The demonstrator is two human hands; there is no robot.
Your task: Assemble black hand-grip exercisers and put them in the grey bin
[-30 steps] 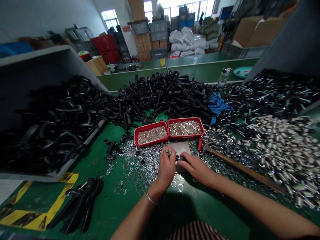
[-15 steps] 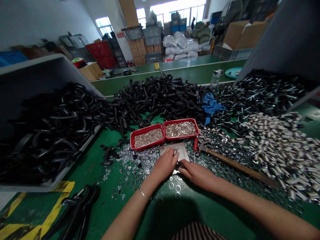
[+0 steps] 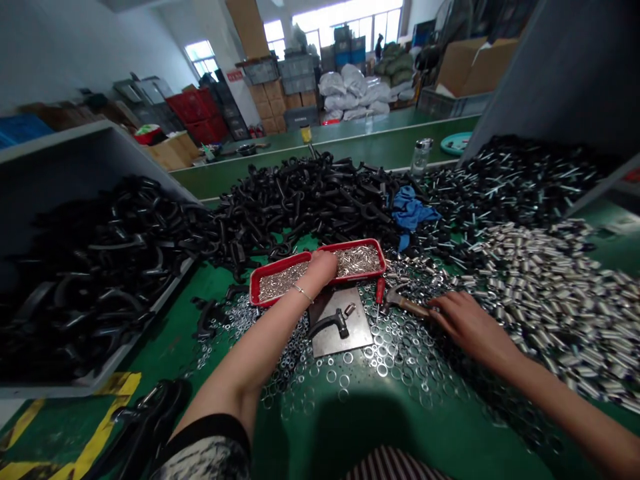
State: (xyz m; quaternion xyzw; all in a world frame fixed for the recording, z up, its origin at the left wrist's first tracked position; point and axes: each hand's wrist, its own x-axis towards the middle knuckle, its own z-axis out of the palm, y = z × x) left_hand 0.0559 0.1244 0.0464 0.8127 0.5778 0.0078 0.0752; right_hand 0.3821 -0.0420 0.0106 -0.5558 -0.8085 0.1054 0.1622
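The left hand point(image 3: 325, 267) is over the right red tray point(image 3: 357, 260), at the side near the left red tray point(image 3: 280, 277); if its fingers are together or apart, I cannot tell. The right hand point(image 3: 463, 317) has its fingers at the wooden handle of the hammer point(image 3: 410, 306), but I cannot tell if they close on it. Between the hands, the black curved part point(image 3: 333, 324) lies on the metal plate point(image 3: 345, 337), with the small metal cylinder point(image 3: 350, 309) just beside it

Obst.: screwdriver point(image 3: 381, 290) betw. plate point(image 3: 358, 338) & hammer point(image 3: 411, 306)
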